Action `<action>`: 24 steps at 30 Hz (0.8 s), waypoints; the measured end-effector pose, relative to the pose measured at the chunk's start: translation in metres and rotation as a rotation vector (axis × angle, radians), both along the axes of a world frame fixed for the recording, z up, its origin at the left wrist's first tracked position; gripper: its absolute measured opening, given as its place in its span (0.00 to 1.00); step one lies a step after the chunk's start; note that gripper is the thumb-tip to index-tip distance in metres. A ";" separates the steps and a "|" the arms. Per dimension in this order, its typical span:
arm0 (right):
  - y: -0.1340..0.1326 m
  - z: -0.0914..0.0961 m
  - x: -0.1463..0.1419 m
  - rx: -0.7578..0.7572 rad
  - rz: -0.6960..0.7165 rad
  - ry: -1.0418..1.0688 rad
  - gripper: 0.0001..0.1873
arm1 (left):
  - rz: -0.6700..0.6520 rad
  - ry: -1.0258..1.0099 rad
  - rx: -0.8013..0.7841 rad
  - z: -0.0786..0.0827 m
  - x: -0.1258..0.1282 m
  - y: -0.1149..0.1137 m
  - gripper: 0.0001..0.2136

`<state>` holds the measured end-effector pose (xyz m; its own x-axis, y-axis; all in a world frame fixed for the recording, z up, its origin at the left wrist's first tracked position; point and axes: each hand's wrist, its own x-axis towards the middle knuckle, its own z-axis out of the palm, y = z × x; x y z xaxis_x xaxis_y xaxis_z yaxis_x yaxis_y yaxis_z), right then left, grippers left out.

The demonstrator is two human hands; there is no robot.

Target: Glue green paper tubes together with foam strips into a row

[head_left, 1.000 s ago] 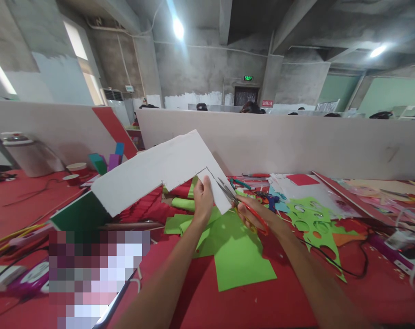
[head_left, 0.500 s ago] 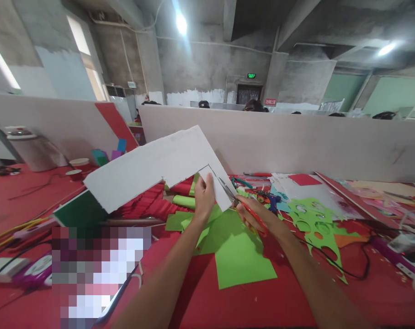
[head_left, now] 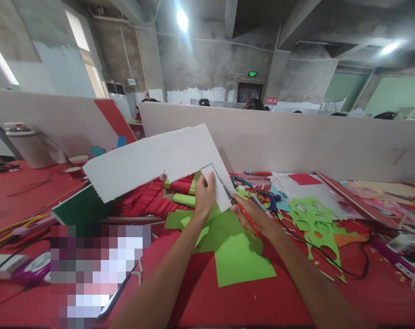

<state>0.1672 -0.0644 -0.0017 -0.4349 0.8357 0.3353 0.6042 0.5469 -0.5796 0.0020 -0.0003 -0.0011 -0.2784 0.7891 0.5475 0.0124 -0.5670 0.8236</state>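
A large white board point(head_left: 149, 157), thin and stiff like card or foam sheet, is held up above the table with a dark line drawn near its right end. My left hand point(head_left: 204, 194) grips its lower right flap, thumb on the near face. In my right hand point(head_left: 250, 212) are red-handled scissors point(head_left: 246, 216), their blades lying along the drawn line at the board's right part. How far the blades are apart cannot be made out. Below both hands lie bright green sheets point(head_left: 243, 265) on the red tabletop.
Green paper with round holes point(head_left: 315, 224) and a blue glue gun point(head_left: 273, 202) lie to the right. Red crepe paper point(head_left: 144, 198) and a dark green board point(head_left: 80, 208) are at left, above a pixelated phone-like object point(head_left: 108, 274). A pale partition point(head_left: 296, 141) stands behind.
The white board has tilted slightly, its right end shifting a little right and its left end rising. The scissors have moved slightly left, with their blades closer together along the line.
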 end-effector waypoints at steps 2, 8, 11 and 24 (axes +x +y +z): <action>0.000 -0.001 -0.002 0.011 -0.012 -0.004 0.18 | 0.003 0.009 -0.006 0.000 0.000 0.000 0.15; 0.003 -0.003 -0.005 0.040 -0.021 -0.020 0.17 | -0.016 -0.014 -0.014 0.000 0.001 0.000 0.15; 0.004 -0.005 -0.006 0.055 -0.043 -0.036 0.17 | -0.007 -0.026 -0.002 -0.001 0.000 0.002 0.14; 0.003 -0.009 -0.013 0.120 -0.089 0.011 0.19 | -0.019 -0.030 -0.017 -0.003 0.000 0.005 0.15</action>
